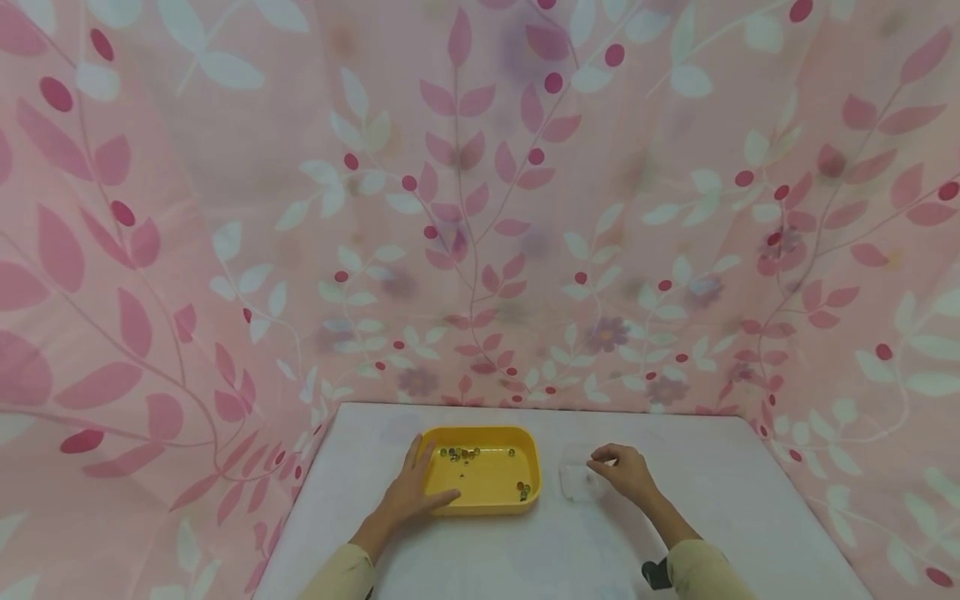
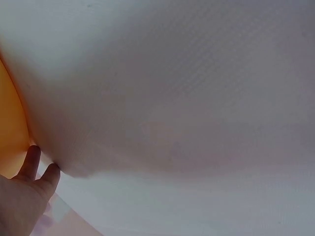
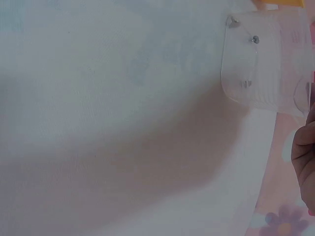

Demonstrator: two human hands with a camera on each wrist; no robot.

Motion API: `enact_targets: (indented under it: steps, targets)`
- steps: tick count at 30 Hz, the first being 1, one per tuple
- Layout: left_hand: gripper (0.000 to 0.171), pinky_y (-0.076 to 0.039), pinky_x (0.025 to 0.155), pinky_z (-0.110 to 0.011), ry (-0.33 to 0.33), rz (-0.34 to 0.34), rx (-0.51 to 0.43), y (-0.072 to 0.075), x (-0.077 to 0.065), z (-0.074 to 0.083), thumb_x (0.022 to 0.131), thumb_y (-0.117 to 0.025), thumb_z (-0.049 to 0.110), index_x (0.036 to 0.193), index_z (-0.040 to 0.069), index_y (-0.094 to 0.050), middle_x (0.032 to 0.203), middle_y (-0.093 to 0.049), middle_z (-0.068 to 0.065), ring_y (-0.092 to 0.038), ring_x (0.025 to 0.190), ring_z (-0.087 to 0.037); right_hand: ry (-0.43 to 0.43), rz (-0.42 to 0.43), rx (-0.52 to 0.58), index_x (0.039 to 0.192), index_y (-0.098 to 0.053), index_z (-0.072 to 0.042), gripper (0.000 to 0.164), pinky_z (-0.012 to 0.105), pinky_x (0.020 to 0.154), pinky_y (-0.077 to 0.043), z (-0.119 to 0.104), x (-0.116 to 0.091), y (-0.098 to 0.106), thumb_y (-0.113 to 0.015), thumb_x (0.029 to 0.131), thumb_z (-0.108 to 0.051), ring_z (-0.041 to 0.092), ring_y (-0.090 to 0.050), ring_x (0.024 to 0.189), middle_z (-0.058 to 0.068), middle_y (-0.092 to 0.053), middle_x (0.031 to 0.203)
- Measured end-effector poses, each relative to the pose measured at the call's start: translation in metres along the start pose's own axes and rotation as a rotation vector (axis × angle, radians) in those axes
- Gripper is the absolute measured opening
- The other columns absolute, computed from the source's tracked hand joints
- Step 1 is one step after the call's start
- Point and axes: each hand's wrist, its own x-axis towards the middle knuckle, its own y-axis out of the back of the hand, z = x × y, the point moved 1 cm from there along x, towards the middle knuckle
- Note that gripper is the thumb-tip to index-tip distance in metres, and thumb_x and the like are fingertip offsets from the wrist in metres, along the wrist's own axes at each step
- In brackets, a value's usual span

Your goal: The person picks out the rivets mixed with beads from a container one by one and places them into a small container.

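My left hand (image 1: 407, 492) rests spread at the left side of a yellow tray (image 1: 483, 485), with its thumb over the front rim. In the left wrist view two fingertips (image 2: 33, 150) sit right beside the tray's outer wall. Small glass marbles (image 1: 465, 454) lie inside the tray, clustered at the back left and in the front right corner. My right hand (image 1: 628, 473) is over the far right edge of a clear plastic box (image 3: 266, 64), its fingers curled with thumb and index close together. I cannot tell whether anything is between them. Several small, shiny pieces (image 3: 255, 39) show inside the box.
Tray and box stand side by side on a white-covered table (image 1: 555, 554), a small gap between them. Pink leaf-patterned cloth (image 1: 480, 250) rises behind and on both sides. A dark strap piece (image 1: 656, 574) shows by the right sleeve.
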Motion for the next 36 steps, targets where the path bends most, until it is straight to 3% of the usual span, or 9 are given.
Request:
enact_targets:
  steps: [6, 10, 14, 17, 20, 27, 33, 36]
  targets:
    - [0.108, -0.046, 0.096, -0.064, -0.023, -0.001, -0.016, 0.001, -0.001, 0.001, 0.076, -0.075, 0.062, 0.159, 0.016, -0.022, 0.167, -0.002, -0.015, -0.041, 0.136, -0.051, 0.014, 0.050, 0.030, 0.092, -0.076, -0.010, 0.019, 0.023, 0.063, -0.049, -0.003, 0.001, 0.010, -0.078, 0.085, -0.027, 0.014, -0.062, 0.075, 0.005, -0.075, 0.090]
    - [0.108, -0.047, 0.095, -0.063, -0.036, 0.004, -0.014, 0.000, -0.001, 0.000, 0.076, -0.073, 0.065, 0.159, 0.018, -0.022, 0.167, -0.001, -0.014, -0.042, 0.135, -0.051, 0.046, 0.116, 0.026, 0.103, -0.074, -0.009, 0.030, 0.028, 0.064, -0.052, -0.003, 0.000, 0.013, -0.075, 0.088, -0.035, 0.022, -0.065, 0.080, 0.011, -0.073, 0.104]
    - [0.108, -0.048, 0.095, -0.063, -0.044, 0.003, -0.006, -0.001, -0.001, 0.000, 0.076, -0.072, 0.066, 0.159, 0.018, -0.022, 0.167, -0.002, -0.016, -0.042, 0.135, -0.050, 0.117, 0.148, -0.058, 0.122, -0.065, -0.004, 0.047, 0.047, 0.079, -0.055, 0.001, -0.001, 0.012, -0.071, 0.091, -0.038, 0.035, -0.065, 0.099, 0.021, -0.060, 0.127]
    - [0.108, -0.048, 0.093, -0.064, -0.056, 0.013, -0.006, 0.001, -0.002, 0.001, 0.076, -0.074, 0.064, 0.158, 0.015, -0.024, 0.166, -0.004, -0.018, -0.043, 0.134, -0.051, 0.159, 0.169, -0.145, 0.136, -0.054, -0.004, 0.062, 0.066, 0.091, -0.046, 0.003, -0.003, 0.012, -0.069, 0.090, -0.042, 0.045, -0.057, 0.116, 0.026, -0.046, 0.143]
    - [0.107, -0.048, 0.093, -0.064, -0.056, 0.016, 0.000, 0.002, -0.003, 0.002, 0.077, -0.075, 0.061, 0.158, 0.013, -0.024, 0.165, -0.005, -0.020, -0.042, 0.134, -0.051, 0.169, 0.181, -0.245, 0.145, -0.045, -0.006, 0.076, 0.077, 0.096, -0.033, 0.003, -0.005, 0.015, -0.070, 0.087, -0.048, 0.052, -0.045, 0.128, 0.029, -0.030, 0.154]
    - [0.107, -0.045, 0.098, -0.063, -0.028, 0.001, 0.012, 0.001, -0.001, 0.001, 0.077, -0.074, 0.063, 0.158, 0.016, -0.024, 0.166, -0.003, -0.016, -0.040, 0.138, -0.049, 0.171, 0.129, -0.438, 0.154, -0.031, -0.014, 0.091, 0.073, 0.108, -0.019, 0.009, -0.015, 0.021, -0.064, 0.084, -0.062, 0.053, -0.025, 0.138, 0.025, -0.004, 0.163]
    - [0.107, -0.046, 0.098, -0.063, -0.028, 0.006, 0.005, -0.002, 0.001, -0.002, 0.076, -0.072, 0.066, 0.158, 0.018, -0.023, 0.167, -0.002, -0.014, -0.040, 0.138, -0.048, 0.219, 0.161, -0.524, 0.156, -0.027, -0.019, 0.094, 0.071, 0.110, -0.014, 0.027, -0.016, 0.018, -0.062, 0.083, -0.067, 0.051, -0.023, 0.139, 0.018, 0.006, 0.166]
    - [0.108, -0.046, 0.096, -0.064, -0.036, 0.014, 0.000, -0.002, 0.000, -0.003, 0.076, -0.073, 0.066, 0.158, 0.016, -0.024, 0.167, -0.002, -0.015, -0.040, 0.138, -0.048, 0.239, 0.177, -0.549, 0.155, -0.029, -0.019, 0.093, 0.071, 0.109, -0.016, 0.031, -0.015, 0.017, -0.061, 0.083, -0.068, 0.049, -0.025, 0.138, 0.019, 0.001, 0.166]
